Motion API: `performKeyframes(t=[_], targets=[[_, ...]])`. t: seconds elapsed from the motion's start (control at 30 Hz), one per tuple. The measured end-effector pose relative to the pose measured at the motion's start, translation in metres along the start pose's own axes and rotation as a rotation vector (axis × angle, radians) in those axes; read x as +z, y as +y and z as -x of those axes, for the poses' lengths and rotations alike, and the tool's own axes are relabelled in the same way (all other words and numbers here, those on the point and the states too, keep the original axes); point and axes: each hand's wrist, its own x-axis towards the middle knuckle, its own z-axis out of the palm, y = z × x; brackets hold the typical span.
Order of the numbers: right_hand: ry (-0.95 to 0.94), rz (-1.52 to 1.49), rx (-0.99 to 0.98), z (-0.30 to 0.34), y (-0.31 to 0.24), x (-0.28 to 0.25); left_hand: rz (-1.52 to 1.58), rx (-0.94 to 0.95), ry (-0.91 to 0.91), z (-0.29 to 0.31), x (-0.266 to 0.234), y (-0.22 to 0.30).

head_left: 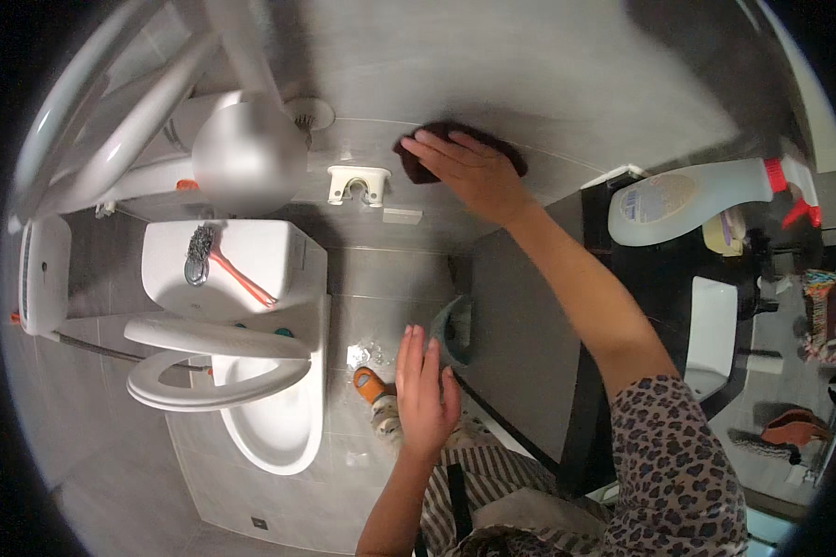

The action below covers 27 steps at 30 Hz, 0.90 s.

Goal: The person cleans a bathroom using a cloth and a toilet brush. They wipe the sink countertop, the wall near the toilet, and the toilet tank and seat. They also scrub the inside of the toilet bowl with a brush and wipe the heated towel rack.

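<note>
My right hand [474, 176] reaches up to the grey wall and holds a dark brown cloth [509, 160] pressed against it. The cloth shows around the fingers and past the back of the hand. Just left of it, a white holder [359, 184] is fixed to the wall. My left hand [425, 397] hangs in the air in front of my body, its fingers stretched and nothing in it. Below that hand, one foot in an orange slipper [370, 384] stands on the tiled floor.
At left stands a white toilet [274, 427] with lid and seat raised. An orange-handled scrubber [237, 272] lies on its tank. White pipes [130, 153] run above. On the black counter at right are a spray bottle [683, 202] and a white basin [712, 325].
</note>
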Motion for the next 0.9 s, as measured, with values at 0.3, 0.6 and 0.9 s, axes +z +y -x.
performKeyframes(t=[0.3, 0.6, 0.9], targets=[[-0.219, 0.449, -0.491, -0.041, -0.011, 0.001, 0.016, -0.081, 0.106, 0.044, -0.004, -0.016], [-0.293, 0.323, -0.489, -0.023, 0.009, -0.029, -0.031, -0.171, 0.277, 0.045, -0.016, -0.048], [-0.018, 0.322, -0.487, -0.132, -0.074, 0.071, 0.054, -0.125, 0.246, 0.029, -0.006, -0.054]])
